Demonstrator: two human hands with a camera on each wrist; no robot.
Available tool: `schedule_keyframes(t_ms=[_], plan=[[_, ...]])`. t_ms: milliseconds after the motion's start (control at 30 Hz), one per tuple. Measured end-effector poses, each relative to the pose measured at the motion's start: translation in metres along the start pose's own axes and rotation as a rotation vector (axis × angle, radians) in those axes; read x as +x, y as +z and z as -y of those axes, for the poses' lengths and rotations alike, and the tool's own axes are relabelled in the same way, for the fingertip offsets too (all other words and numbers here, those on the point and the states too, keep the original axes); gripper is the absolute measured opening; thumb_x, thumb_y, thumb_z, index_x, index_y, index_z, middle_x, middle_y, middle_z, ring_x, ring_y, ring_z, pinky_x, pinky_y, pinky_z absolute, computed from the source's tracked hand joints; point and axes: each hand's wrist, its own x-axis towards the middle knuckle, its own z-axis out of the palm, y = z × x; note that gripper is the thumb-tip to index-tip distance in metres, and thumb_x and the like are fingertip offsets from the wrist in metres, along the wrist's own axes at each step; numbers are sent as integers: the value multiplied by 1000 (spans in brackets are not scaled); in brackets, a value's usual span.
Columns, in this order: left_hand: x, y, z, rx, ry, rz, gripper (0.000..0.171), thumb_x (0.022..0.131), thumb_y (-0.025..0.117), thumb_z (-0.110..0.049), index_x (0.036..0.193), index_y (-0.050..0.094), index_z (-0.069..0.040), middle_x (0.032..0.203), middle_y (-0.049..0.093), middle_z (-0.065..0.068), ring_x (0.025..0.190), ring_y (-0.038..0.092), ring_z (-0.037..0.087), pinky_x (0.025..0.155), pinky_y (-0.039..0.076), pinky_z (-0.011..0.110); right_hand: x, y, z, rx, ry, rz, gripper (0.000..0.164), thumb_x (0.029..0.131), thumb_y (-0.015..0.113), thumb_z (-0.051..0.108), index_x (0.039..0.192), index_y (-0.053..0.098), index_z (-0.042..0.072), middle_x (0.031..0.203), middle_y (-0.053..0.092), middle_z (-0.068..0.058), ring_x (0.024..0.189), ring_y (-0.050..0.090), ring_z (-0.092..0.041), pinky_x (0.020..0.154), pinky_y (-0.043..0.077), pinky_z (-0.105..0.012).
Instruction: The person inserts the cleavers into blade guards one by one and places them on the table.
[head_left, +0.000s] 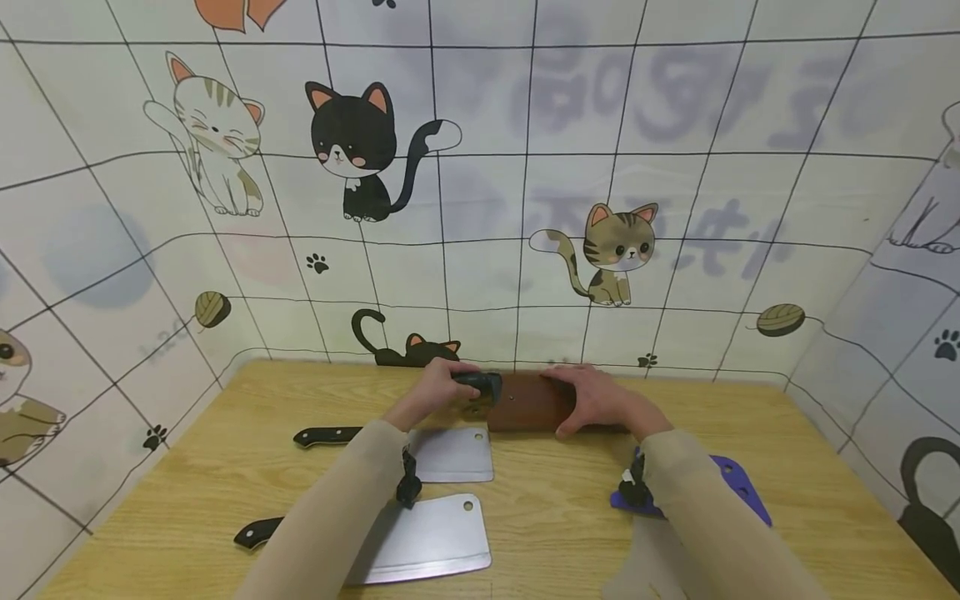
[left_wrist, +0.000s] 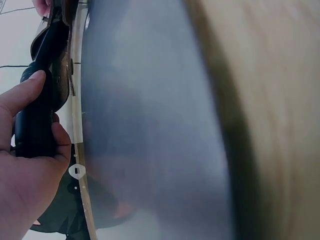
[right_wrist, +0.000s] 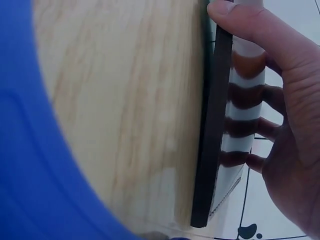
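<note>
At the back of the table, my left hand [head_left: 438, 392] grips the black handle [head_left: 480, 383] of a knife. In the left wrist view the thumb lies along this handle, and the handle runs into a brown sheath [head_left: 525, 404]. My right hand [head_left: 600, 398] holds the sheath's right part. In the right wrist view the thumb is over the sheath's dark edge [right_wrist: 214, 135] and the fingers are on its glossy broad side. Whatever blade is inside the sheath is hidden. A cleaver [head_left: 453, 457] lies under my left wrist, its grey blade filling much of the left wrist view.
A larger cleaver [head_left: 435, 537] lies nearer, partly under the left sleeve. A blue-purple flat piece with holes [head_left: 738, 487] lies under the right forearm. Something beige [head_left: 648, 558] is near the front edge. A cat-print wall covering [head_left: 480, 275] rises behind the wooden table [head_left: 555, 508].
</note>
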Motion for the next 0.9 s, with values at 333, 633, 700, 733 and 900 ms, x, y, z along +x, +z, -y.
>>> schedule_keyframes(t_ms=[333, 633, 700, 733, 900], plan=[[2, 5, 1, -11, -40, 16, 42, 79, 82, 4, 120, 74, 2, 120, 69, 19, 104, 60, 27, 87, 48, 34, 0, 8, -5, -31, -2, -7, 103, 66, 89, 48, 153, 49, 11, 153, 47, -19, 140, 34, -52, 108, 27, -71], [-21, -29, -9, 27, -21, 33, 52, 84, 80, -1, 134, 64, 5, 137, 61, 22, 127, 54, 41, 102, 47, 47, -24, -6, -2, -5, 1, -48, 103, 71, 91, 47, 151, 48, 2, 152, 45, -26, 141, 33, -51, 107, 32, -68], [-32, -42, -10, -7, -13, 33, 54, 85, 79, -3, 136, 62, 5, 138, 59, 24, 128, 53, 42, 101, 48, 48, -35, -11, -2, 45, -7, -55, 102, 72, 92, 44, 151, 46, -1, 152, 44, -27, 141, 34, -51, 107, 33, -67], [-38, -49, -11, -31, -10, 40, 54, 86, 78, -4, 137, 61, 5, 139, 58, 24, 129, 52, 42, 101, 48, 48, -41, -14, -2, 78, -14, -56, 102, 73, 92, 42, 152, 45, -2, 153, 44, -27, 140, 35, -51, 107, 33, -67], [-71, -82, -8, -114, -7, 62, 56, 91, 76, -10, 142, 57, 3, 142, 57, 20, 132, 51, 40, 104, 46, 51, -81, -26, -6, 154, -2, -61, 102, 75, 91, 40, 155, 41, 0, 154, 43, -25, 139, 38, -50, 105, 36, -66]])
